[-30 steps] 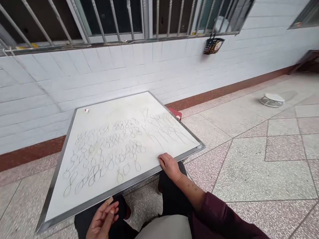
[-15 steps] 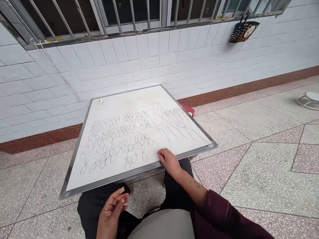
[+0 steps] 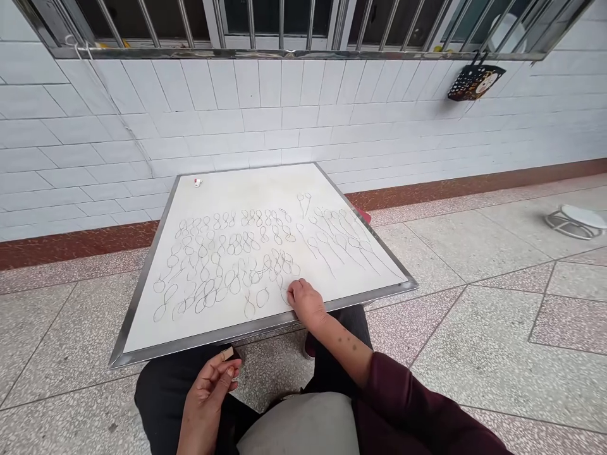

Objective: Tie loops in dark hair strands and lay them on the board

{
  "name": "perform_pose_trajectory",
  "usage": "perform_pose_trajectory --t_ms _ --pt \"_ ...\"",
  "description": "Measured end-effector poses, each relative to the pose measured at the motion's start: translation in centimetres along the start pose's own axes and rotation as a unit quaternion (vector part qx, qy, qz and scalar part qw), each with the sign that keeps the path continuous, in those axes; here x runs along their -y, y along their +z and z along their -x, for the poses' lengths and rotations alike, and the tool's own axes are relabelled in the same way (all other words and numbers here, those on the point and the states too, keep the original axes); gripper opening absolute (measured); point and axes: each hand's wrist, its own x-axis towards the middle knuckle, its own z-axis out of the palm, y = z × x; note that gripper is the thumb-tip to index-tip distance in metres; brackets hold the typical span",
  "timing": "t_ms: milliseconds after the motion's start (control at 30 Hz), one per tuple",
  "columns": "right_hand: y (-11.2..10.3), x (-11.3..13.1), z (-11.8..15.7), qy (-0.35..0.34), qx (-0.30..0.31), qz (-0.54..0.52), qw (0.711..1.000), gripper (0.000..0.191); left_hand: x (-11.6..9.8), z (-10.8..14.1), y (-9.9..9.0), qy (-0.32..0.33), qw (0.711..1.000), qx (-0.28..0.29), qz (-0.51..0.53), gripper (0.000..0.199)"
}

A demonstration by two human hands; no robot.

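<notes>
Right fingertips down at a loop

In the head view, the right hand [image 3: 307, 304] rests at the board's [image 3: 265, 180] near edge, fingers bunched and curled; whether they grip anything, I cannot tell. One loop [image 3: 283, 291] lies just left of these fingertips, partly hidden by them; more loops [image 3: 236, 243] spread beyond. The left hand [image 3: 208, 382] hangs over the lap, thumb against fingers; any thin strand there is too fine to see.

Handling such thin loops well probably calls for a light fingertip pinch on one strand, wrist clear of neighbouring loops.
</notes>
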Motion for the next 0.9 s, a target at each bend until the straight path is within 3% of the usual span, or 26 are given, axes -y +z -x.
perform_pose_trajectory --t_ms 400,567,733,900 --pt "0.4 -0.8 -0.8 -0.005 0.007 0.011 1.000 0.013 -1.8 0.3 2.5 0.010 0.998 0.052 -0.019 0.054" --pt "-0.5 -1.3 0.0 -0.004 -0.018 -0.037 0.999 0.013 -4.6 -0.5 3.2 0.016 0.997 0.064 -0.029 0.052" --pt "-3.0 -0.6 1.3 -0.038 -0.043 -0.123 0.991 0.012 -7.4 -2.6 7.1 0.041 0.996 0.083 -0.002 0.052" --pt "-6.7 1.3 4.4 -0.100 -0.078 -0.201 0.971 0.006 -8.1 -2.4 10.5 0.060 0.990 0.120 0.035 0.052"
